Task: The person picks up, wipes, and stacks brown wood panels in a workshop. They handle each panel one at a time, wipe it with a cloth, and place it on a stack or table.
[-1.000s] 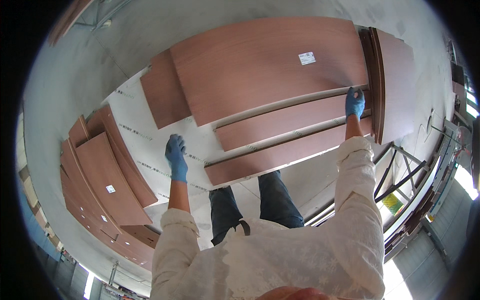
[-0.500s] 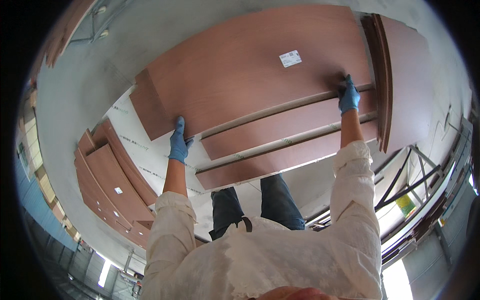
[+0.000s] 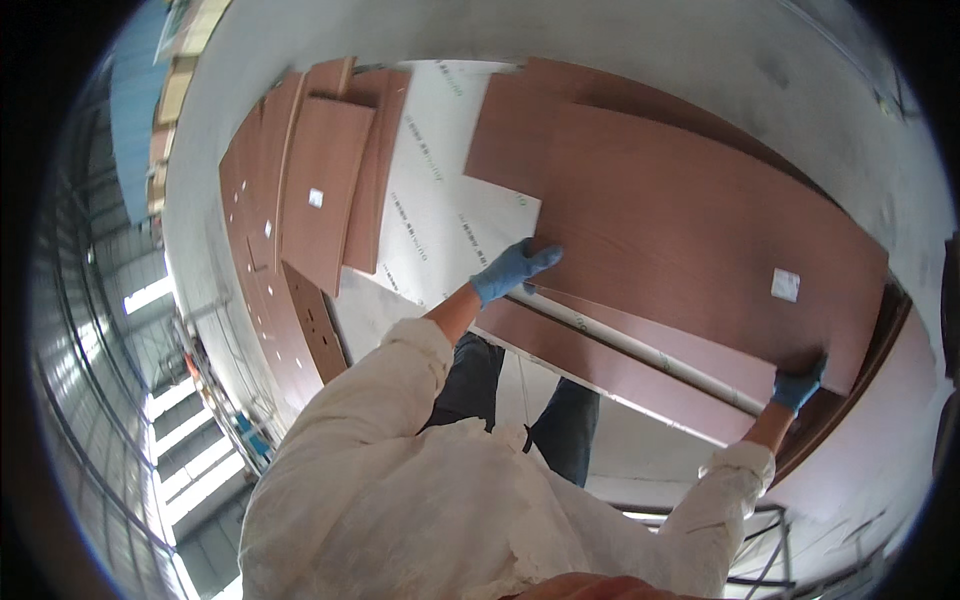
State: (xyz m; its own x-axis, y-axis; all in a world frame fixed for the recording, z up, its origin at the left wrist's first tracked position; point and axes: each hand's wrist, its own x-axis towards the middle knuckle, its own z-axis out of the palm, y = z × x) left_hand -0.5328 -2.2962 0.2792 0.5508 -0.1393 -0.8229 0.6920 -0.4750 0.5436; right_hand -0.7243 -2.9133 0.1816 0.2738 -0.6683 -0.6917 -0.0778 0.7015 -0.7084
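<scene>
A large reddish-brown panel [image 3: 690, 220] with a white label [image 3: 785, 285] lies in front of me, tilted down toward the right. My left hand [image 3: 512, 270], in a blue glove, grips its near left corner, thumb on top and the other fingers mostly hidden below. At the near right edge my right hand [image 3: 798, 385], also gloved in blue, holds the same panel with its fingertips partly out of sight. Narrow brown strips lie just on the near side of the panel, among them the front strip [image 3: 610, 360]. Beneath everything shows a white sheet [image 3: 410, 210] with print.
To the left lie several overlapping brown panels [image 3: 325, 190], some bearing small white labels. Past my right hand is the dark edge of a stack [image 3: 850, 425], with a paler panel [image 3: 870, 445] beyond it. A dark metal frame [image 3: 785, 545] stands at lower right.
My view has swung to the left, so the scene appears turned and shifted right. Both hands keep hold of the large panel; whether the panel itself moved is hard to tell.
</scene>
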